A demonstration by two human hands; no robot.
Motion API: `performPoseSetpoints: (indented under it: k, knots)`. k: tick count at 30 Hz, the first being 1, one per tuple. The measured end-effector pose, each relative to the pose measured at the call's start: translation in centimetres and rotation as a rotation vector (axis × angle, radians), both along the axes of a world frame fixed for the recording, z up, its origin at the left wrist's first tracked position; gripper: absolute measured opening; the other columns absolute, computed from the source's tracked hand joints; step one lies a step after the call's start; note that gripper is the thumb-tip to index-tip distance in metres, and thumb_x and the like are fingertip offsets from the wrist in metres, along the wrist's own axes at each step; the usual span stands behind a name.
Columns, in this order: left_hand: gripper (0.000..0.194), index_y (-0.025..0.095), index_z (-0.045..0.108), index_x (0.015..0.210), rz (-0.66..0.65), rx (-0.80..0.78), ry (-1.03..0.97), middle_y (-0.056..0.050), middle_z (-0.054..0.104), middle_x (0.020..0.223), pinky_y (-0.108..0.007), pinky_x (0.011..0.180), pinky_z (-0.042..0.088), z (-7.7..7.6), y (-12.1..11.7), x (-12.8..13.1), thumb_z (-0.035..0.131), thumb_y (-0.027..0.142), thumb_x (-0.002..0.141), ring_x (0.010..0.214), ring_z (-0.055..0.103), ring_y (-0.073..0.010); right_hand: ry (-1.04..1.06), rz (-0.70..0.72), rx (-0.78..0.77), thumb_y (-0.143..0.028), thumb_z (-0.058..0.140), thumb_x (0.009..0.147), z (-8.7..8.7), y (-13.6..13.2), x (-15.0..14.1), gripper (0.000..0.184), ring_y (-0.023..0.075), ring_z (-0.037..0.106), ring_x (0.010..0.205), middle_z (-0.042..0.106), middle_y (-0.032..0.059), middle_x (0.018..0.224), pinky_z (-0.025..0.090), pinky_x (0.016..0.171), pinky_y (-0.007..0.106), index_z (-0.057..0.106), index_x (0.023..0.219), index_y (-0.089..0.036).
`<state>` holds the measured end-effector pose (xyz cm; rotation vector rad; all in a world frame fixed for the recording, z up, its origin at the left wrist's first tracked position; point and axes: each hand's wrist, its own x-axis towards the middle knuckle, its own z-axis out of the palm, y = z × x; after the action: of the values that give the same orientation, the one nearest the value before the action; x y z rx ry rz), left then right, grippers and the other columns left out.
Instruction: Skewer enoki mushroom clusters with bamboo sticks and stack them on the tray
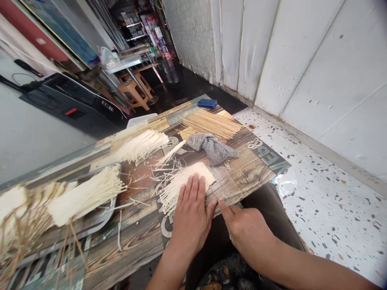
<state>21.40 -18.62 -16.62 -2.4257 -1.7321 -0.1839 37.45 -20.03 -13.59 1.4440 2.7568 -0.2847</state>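
My left hand [192, 211] lies flat on a pale, flat bunch of enoki mushrooms [198, 170], its fingers stretched out and pressing it to the table. Close by at the table's near edge, my right hand [246, 229] is closed on a thin wooden skewer [214, 192]. The skewer points at the near side of that bunch; whether its tip is inside I cannot tell. A crumpled grey cloth [213, 148] sits just beyond the bunch. Loose mushroom strands [171, 155] are scattered to the left of it.
Many bare skewers [213, 124] lie in a pile behind the cloth, near a blue box [207, 103]. More enoki bunches [143, 146] are stacked at the back. On the left, a metal tray [106, 217] holds skewered bunches [87, 194], their sticks jutting over its near edge.
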Motion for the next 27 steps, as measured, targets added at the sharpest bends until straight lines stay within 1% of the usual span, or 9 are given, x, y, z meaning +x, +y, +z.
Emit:
performPoseSetpoints:
  k: [6,13,20,22,24,27]
  knots:
    - [0.060,0.005,0.033,0.144,-0.002,0.000,0.017,-0.017,0.031,0.153,-0.047,0.112,0.034,0.0,0.1,-0.1,0.034,0.042,0.097,0.142,0.028,-0.0281,-0.022,-0.015,-0.014,0.001,0.050,0.079,0.0,0.3,-0.3,0.048,0.0209,0.068,0.064,0.071,0.0121,0.082,0.047,0.047,0.030,0.056,0.126,0.000]
    - [0.058,0.004,0.035,0.143,-0.009,0.015,-0.023,-0.018,0.034,0.151,-0.047,0.112,0.033,-0.2,0.0,-0.1,0.031,0.040,0.098,0.141,0.030,-0.0279,-0.038,-0.030,-0.016,0.000,0.046,0.084,0.1,0.9,-0.8,0.045,0.0225,0.068,0.065,0.071,0.0143,0.083,0.051,0.050,0.031,0.054,0.128,-0.001]
    - [0.057,0.004,0.035,0.143,-0.010,0.000,-0.034,-0.018,0.033,0.151,-0.048,0.112,0.033,-0.1,0.0,-0.3,0.030,0.038,0.098,0.142,0.028,-0.0280,-0.035,-0.063,-0.108,-0.001,0.040,0.088,1.0,1.3,-1.3,0.044,0.0233,0.069,0.073,0.071,0.0150,0.087,0.054,0.058,0.032,0.052,0.130,-0.001]
    - [0.058,0.005,0.034,0.143,-0.020,-0.028,-0.017,-0.017,0.033,0.151,-0.048,0.112,0.034,0.3,0.0,-0.4,0.030,0.040,0.098,0.142,0.028,-0.0277,-0.002,-0.080,-0.147,-0.003,0.040,0.089,0.9,1.3,-0.9,0.046,0.0231,0.069,0.077,0.071,0.0151,0.092,0.055,0.062,0.032,0.050,0.134,-0.003]
    - [0.060,0.004,0.033,0.144,-0.030,-0.045,0.002,-0.017,0.034,0.151,-0.048,0.112,0.034,0.8,0.0,-0.5,0.031,0.043,0.098,0.141,0.030,-0.0269,0.076,-0.100,-0.168,-0.007,0.041,0.090,0.3,0.8,0.0,0.048,0.0229,0.069,0.080,0.071,0.0146,0.096,0.055,0.067,0.032,0.047,0.137,-0.006]
    - [0.065,0.000,0.031,0.144,0.006,0.020,0.021,-0.019,0.033,0.151,-0.050,0.114,0.029,1.6,0.4,-0.6,0.030,0.046,0.097,0.142,0.028,-0.0275,0.259,-0.102,-0.123,-0.014,0.038,0.092,-1.0,-0.7,1.9,0.049,0.0224,0.069,0.078,0.070,0.0148,0.097,0.055,0.069,0.034,0.044,0.140,-0.007]
